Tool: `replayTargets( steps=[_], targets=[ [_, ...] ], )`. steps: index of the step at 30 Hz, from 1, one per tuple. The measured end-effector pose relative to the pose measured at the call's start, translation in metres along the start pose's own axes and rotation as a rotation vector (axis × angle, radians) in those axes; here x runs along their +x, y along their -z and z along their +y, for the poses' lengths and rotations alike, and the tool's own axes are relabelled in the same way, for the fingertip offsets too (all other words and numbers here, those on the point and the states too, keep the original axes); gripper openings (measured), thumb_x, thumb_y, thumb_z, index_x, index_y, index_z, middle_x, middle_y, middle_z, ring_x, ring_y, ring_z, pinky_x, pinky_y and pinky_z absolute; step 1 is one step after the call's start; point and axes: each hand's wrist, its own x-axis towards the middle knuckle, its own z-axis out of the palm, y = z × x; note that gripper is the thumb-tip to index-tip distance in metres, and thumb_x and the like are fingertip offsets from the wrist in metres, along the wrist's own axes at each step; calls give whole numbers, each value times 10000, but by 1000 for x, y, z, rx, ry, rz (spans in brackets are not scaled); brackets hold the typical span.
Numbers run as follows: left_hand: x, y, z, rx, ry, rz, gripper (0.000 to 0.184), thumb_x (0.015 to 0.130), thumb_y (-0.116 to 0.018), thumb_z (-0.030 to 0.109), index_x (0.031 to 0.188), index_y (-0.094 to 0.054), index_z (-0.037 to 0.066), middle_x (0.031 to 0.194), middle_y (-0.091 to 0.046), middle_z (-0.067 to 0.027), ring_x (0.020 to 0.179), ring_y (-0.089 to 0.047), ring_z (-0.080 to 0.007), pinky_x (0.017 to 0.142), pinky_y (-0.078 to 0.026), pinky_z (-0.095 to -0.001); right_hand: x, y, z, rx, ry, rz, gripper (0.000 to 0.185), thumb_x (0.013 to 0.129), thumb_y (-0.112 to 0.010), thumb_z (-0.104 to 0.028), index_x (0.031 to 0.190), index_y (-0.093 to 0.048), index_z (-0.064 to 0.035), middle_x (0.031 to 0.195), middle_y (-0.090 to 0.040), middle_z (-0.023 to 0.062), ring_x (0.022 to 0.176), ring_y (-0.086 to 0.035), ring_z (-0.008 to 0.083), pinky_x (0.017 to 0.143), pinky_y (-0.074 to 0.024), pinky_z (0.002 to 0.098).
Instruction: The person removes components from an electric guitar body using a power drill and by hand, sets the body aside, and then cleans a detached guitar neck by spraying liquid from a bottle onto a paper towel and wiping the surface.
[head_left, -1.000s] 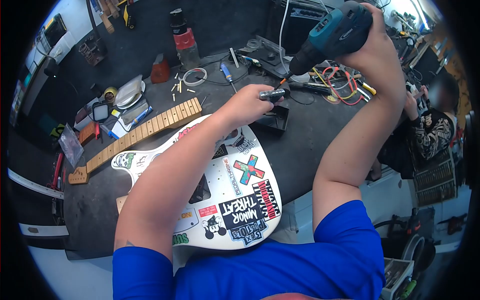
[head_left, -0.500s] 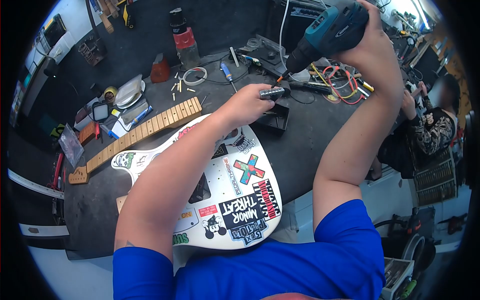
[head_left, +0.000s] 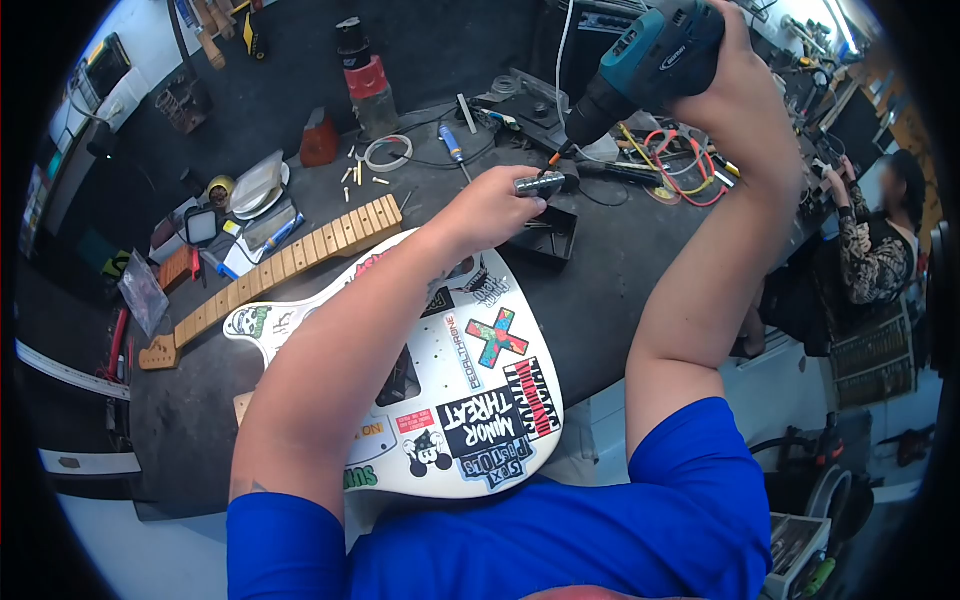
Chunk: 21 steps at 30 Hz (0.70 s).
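Note:
My left hand (head_left: 492, 208) is closed around a small silvery guitar bridge (head_left: 540, 185), held up over the bench. High on the right, my right hand (head_left: 738, 95) grips the teal and black cordless drill (head_left: 655, 62). The drill points down and left, its bit meeting the bridge, though the exact contact is too small to make out. Just below the bridge lies a black tray (head_left: 560, 238) with thin metal pieces in it. A white guitar body (head_left: 535, 300) covered in stickers rests in front of me, partly hidden by my left forearm.
A guitar neck (head_left: 290, 265) lies left of the body. Farther back are a blue screwdriver (head_left: 451, 142), a ring of clear tubing (head_left: 388, 153) and red and yellow cables (head_left: 672, 160). Another person (head_left: 875, 235) works at the far right.
The drill and my right hand have shifted slightly left. The bridge in my left hand has moved slightly left and tilted a little. The person at the right has shifted position.

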Motion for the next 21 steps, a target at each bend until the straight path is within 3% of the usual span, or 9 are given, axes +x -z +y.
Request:
replayTargets(
  steps=[13,21],
  targets=[
    [5,1,-8,43,-37,-29,198,1013,-651,125,1173,-702,18,834,-635,-30,774,-552,-107,729,-467,-319,7,-3,17,76,6,-14,785,668,-821,-19,1352,-438,-42,956,-709,263,951,-725,462,830,-555,491],
    [1,1,-3,44,-9,-18,244,1013,-653,125,1229,-706,24,861,-664,-40,769,-568,-112,729,-478,-316,5,-4,17,71,13,3,794,670,-827,-31,1360,-434,-40,963,-707,269,956,-724,465,833,-554,498]
  ],
)
